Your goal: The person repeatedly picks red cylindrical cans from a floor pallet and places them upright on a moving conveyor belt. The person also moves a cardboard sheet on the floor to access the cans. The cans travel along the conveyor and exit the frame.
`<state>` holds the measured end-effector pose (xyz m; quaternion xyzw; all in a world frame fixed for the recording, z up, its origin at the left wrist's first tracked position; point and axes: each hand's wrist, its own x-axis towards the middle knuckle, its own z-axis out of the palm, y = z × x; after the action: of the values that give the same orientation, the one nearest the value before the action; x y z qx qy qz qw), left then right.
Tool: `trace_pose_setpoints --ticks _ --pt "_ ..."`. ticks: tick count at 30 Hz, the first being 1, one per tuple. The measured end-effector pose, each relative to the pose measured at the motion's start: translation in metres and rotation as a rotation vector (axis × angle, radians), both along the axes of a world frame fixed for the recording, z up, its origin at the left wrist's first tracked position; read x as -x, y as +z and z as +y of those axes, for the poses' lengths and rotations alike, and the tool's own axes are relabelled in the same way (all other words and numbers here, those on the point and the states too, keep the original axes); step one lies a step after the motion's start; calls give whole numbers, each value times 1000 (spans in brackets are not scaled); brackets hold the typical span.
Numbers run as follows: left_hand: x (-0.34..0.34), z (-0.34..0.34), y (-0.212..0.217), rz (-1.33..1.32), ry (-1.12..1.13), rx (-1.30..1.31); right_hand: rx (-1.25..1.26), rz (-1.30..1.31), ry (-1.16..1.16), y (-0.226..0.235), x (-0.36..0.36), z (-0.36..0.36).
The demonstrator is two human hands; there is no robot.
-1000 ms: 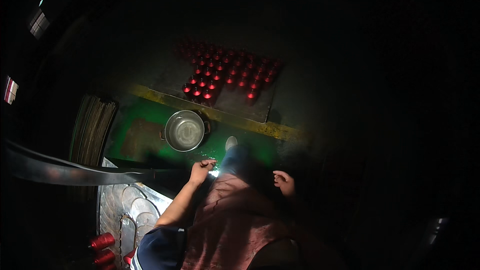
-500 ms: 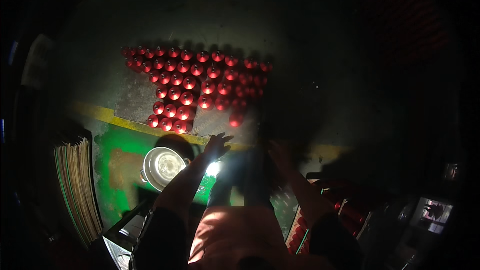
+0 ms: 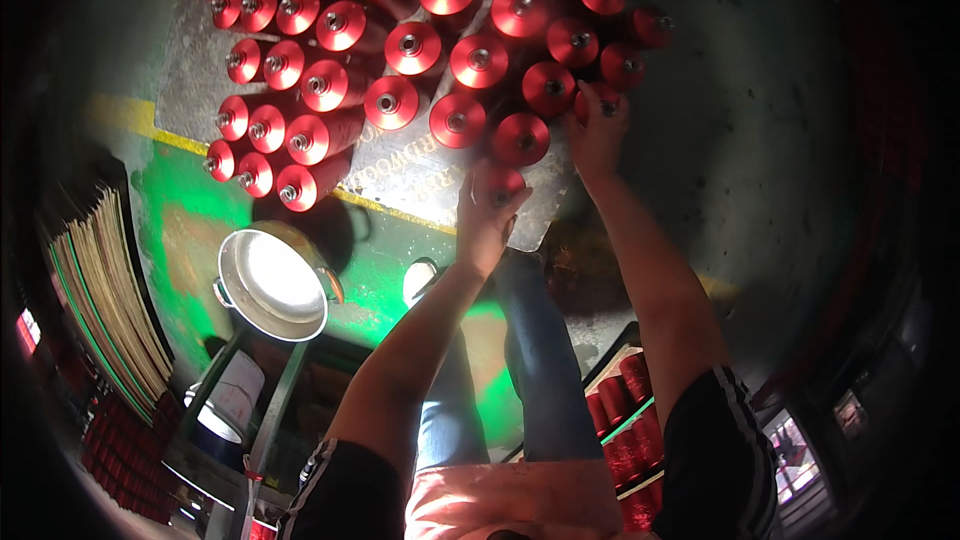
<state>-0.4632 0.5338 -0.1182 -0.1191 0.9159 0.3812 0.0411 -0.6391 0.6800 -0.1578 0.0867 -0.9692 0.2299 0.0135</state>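
Many red metal cylinders with domed tops and small silver necks stand upright in rows. My left hand (image 3: 484, 225) is closed round the side of the nearest red cylinder (image 3: 507, 183), at the front of the group. My right hand (image 3: 600, 135) grips another red cylinder (image 3: 606, 100) by its top, farther back on the right edge; its fingers partly cover the neck. Neighbouring cylinders, such as one red cylinder (image 3: 520, 139), stand between and beside my hands. The lower bodies of both held cylinders are mostly hidden.
A grey board (image 3: 395, 175) lies under the cylinders. To the left a silver pot (image 3: 226, 258) with side handles stands on the green floor, near a stack of thin sheets (image 3: 110, 290). A white bucket (image 3: 232, 390) is lower left; a rack of red cylinders (image 3: 628, 430) is lower right.
Both hands have reached forward from empty to taking hold of cylinders. My view has come closer to the group, and the light now falls more brightly over it.
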Motion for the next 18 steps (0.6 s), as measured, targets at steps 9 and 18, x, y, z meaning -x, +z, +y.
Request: trace_pose_setpoints --ticks 9,18 --pt "-4 -43 17 62 23 -137 88 -96 20 30 -10 41" --pt "-214 -144 249 -35 435 -458 579 -451 30 219 -109 94"
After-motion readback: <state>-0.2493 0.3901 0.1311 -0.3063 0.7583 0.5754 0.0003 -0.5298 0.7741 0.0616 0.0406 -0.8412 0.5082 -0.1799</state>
